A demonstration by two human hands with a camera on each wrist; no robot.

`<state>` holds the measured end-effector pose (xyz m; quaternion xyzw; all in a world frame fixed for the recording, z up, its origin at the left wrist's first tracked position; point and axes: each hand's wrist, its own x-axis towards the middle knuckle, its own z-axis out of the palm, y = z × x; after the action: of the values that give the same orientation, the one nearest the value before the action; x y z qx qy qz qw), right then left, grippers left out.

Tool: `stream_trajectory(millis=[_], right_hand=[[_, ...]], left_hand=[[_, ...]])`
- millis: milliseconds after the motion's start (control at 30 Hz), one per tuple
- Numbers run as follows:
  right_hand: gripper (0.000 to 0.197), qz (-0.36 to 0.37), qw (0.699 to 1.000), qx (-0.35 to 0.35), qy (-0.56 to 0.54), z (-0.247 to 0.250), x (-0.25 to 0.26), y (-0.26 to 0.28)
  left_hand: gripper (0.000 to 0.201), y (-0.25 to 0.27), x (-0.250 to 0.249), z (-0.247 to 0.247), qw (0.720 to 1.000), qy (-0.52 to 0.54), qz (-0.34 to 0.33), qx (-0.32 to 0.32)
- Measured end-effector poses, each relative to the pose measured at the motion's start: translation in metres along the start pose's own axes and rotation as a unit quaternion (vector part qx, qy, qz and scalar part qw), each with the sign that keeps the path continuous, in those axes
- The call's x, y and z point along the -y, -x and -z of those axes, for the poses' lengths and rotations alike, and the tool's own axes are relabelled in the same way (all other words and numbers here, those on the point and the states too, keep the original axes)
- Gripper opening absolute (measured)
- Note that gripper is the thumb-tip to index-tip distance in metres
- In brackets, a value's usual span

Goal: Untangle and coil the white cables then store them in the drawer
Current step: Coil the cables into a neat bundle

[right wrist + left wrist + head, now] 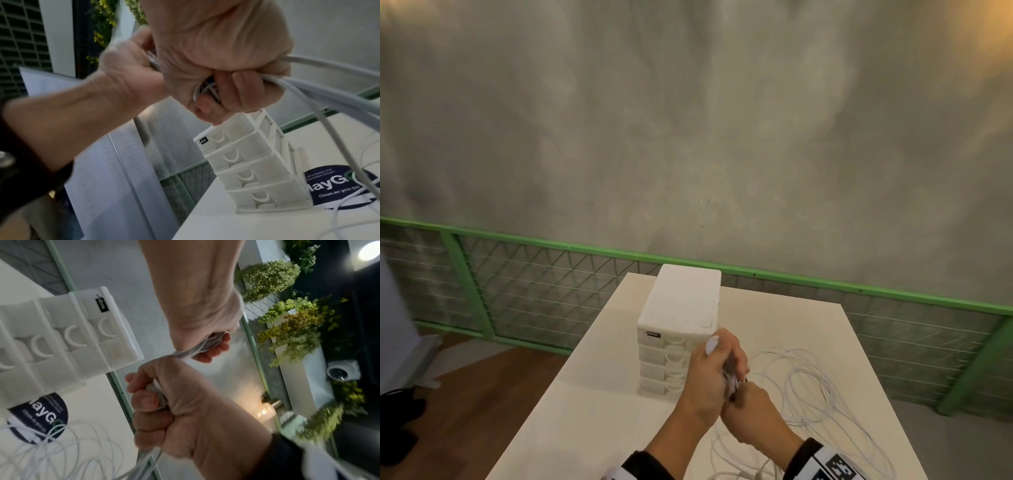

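Note:
My left hand (705,375) and right hand (753,406) meet fist to fist above the table, right in front of the white drawer unit (681,308). Both grip one bundle of white cable (197,348): the left hand (211,347) curls round its upper end, the right hand (164,404) clenches it just below. From the right hand (226,91) thick strands (329,87) run off to the right. Loose cable loops (811,387) lie on the table to the right of the hands. The unit's stacked drawers (242,162) look closed.
The white table (585,411) is narrow, and its left edge drops to a wooden floor. A green mesh railing (551,284) runs behind it below a grey wall. A dark round sticker (333,185) lies on the table beside the unit, under some cable.

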<state>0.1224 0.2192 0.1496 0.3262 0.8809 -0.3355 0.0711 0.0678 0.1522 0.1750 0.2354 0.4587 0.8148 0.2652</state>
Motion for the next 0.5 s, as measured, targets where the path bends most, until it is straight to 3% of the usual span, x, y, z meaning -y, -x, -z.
stream_trajectory(millis=[133, 200, 333, 500], right_hand=[[0.017, -0.035, 0.998, 0.020, -0.055, 0.006, 0.006, 0.003], [0.017, -0.039, 0.997, 0.016, -0.067, 0.007, 0.008, 0.003], [0.012, -0.044, 0.995, 0.007, -0.085, 0.005, 0.016, 0.002], [0.017, -0.034, 0.995, 0.023, -0.094, 0.009, 0.019, 0.000]], left_hand=[[0.045, -0.016, -0.007, 0.010, 0.965, 0.198, 0.142, -0.097], [0.037, -0.021, -0.007, 0.016, 0.960, 0.191, 0.176, -0.102], [0.033, -0.013, 0.007, 0.017, 0.972, 0.073, 0.214, -0.056], [0.041, -0.016, 0.009, 0.015, 0.968, 0.123, 0.201, -0.084]])
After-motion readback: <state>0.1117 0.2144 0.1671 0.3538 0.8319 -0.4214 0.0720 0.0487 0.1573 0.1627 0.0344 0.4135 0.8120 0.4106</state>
